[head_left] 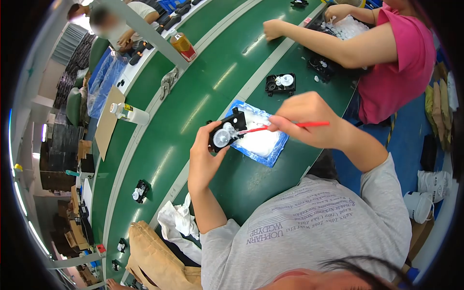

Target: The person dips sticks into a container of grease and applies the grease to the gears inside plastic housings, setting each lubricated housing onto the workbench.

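Observation:
My left hand (207, 157) grips a black plastic gearbox housing (238, 120) by its edge, with the thumb below and the fingers on the far side. White gears (223, 137) sit inside it, facing up. In my right hand (309, 118) is a thin red brush (314, 124), pinched between thumb and fingers. Its tip reaches the gears at the housing's right side. Beneath both hands lies a blue-edged tray or bag (272, 158) bearing a white, grease-like mass (263, 144).
Another housing with gears (280, 84) lies on the bench ahead. A co-worker in pink (396, 67) handles small white parts at right. On the left stand a white bottle (130, 114) and a yellow bottle (182, 47). More housings (141, 191) rest on the green belt; white cloth (179, 220) lies nearby.

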Motion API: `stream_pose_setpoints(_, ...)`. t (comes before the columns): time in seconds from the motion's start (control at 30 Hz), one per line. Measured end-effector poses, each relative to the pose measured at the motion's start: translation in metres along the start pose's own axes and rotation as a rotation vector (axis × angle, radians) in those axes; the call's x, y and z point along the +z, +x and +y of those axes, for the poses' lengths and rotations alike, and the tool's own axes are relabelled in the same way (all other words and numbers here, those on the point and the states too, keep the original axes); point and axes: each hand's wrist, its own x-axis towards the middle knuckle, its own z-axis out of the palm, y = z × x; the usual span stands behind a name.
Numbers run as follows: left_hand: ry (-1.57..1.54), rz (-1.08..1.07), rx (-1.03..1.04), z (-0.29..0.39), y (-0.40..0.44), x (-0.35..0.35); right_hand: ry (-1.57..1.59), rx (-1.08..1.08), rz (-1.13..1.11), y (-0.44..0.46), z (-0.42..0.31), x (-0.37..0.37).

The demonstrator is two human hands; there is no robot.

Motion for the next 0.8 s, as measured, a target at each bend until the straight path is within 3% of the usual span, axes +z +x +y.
stream_pose_setpoints(0.1, -0.022, -0.008, -0.014, 0.004, 0.0, 0.0, -0.031, 0.029, -0.075, 0.021, -0.007, -0.012)
stream_pose_setpoints(0.3, -0.298, -0.01, -0.078, 0.007, -0.002, -0.006, 0.236, 0.081, -0.093, 0.035, -0.007, -0.024)
stream_pose_setpoints(0.4, -0.559, 0.014, -0.089, 0.005, -0.004, -0.013, 0.566, 0.306, 0.063, 0.029, 0.009, -0.024)
stream_pose_setpoints(0.53, -0.682, 0.004, -0.059, 0.001, -0.005, -0.02, 0.65, 0.334, 0.118, 0.007, 0.033, -0.022)
stream_pose_setpoints(0.7, -0.731, -0.021, -0.093, 0.0, -0.004, -0.022, 0.522, 0.1, 0.192, -0.016, 0.017, -0.023)
stream_pose_setpoints(0.8, -0.74, -0.045, -0.09, 0.0, -0.004, -0.02, 0.336, -0.116, 0.116, -0.012, 0.01, -0.025)
